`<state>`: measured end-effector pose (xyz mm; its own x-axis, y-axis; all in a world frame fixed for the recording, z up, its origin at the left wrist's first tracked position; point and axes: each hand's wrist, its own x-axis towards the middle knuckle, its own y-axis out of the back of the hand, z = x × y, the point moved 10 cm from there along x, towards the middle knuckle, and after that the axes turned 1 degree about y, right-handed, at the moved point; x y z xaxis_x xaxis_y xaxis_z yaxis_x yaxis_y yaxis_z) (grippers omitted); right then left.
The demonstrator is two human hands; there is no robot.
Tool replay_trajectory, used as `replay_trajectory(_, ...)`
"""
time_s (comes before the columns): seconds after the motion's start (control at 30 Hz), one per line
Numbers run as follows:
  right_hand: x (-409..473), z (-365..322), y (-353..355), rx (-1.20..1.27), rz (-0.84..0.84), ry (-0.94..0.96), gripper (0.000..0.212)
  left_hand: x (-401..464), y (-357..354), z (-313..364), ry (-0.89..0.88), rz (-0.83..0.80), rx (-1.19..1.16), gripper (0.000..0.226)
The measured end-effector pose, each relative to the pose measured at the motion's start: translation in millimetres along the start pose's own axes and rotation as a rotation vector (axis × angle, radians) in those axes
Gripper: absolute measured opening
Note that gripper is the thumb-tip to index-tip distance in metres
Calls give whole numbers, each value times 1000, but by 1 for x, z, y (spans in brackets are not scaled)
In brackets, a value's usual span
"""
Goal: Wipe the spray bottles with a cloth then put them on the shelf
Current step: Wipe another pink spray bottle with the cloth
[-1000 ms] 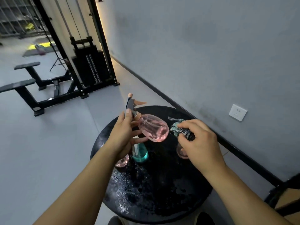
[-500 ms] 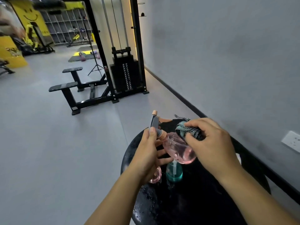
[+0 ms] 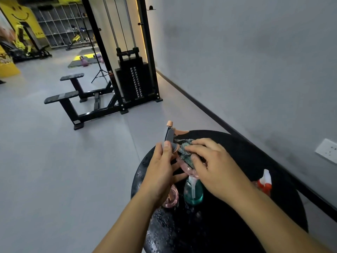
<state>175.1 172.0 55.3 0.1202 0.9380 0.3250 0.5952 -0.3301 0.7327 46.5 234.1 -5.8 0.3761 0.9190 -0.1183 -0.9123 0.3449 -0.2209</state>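
My left hand point(image 3: 161, 172) grips the neck of a pink spray bottle point(image 3: 188, 169), held tilted above the round black table point(image 3: 246, 157); its grey and peach spray head point(image 3: 170, 133) points up. My right hand point(image 3: 215, 168) holds a green-grey patterned cloth point(image 3: 186, 148) pressed against the bottle's body, hiding most of it. Below on the table stand a teal spray bottle point(image 3: 193, 193) and another pink bottle point(image 3: 171, 197), partly behind my left wrist. A white and red spray bottle point(image 3: 265, 181) stands at the table's right.
The tabletop is wet near its front. A grey wall with a socket point(image 3: 326, 150) runs along the right. A black cable weight machine point(image 3: 135, 81) and benches point(image 3: 73, 101) stand beyond on the grey floor. Cubby shelves point(image 3: 62, 24) line the far back wall.
My right hand brought the cloth from beside the bottle onto its body. The view lifted, showing more of the gym.
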Motion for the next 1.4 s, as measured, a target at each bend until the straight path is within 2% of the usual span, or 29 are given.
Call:
replay_trajectory(0.27, -10, -8, 11, -13, 96, 104, 32, -5, -10, 3, -4, -12, -16, 38)
replay_trajectory(0.47, -14, 16, 34, 68, 227, 0, 31, -5, -4, 10, 1, 69, -113, 41)
replay_trajectory(0.63, -10, -7, 14, -19, 107, 131, 33, -7, -16, 2, 9, 55, -43, 40)
replay_trajectory(0.87, -8, 32, 39, 111, 198, -98, 28, -8, -11, 13, -13, 98, -96, 39)
replay_trajectory(1.03, -9, 12, 24, 48, 89, 20, 35, -10, -18, 12, -39, 77, -28, 42)
replay_trajectory(1.1, -9, 15, 24, 47, 66, 12, 36, -10, -19, 14, -58, 64, -26, 39)
replay_trajectory(1.27, -9, 44, 48, 135, 199, -148, 30, -9, -13, 27, -103, 89, -85, 35)
replay_trajectory(1.4, -10, 25, 38, 97, 138, -56, 33, -11, -21, 24, -97, 66, -55, 39)
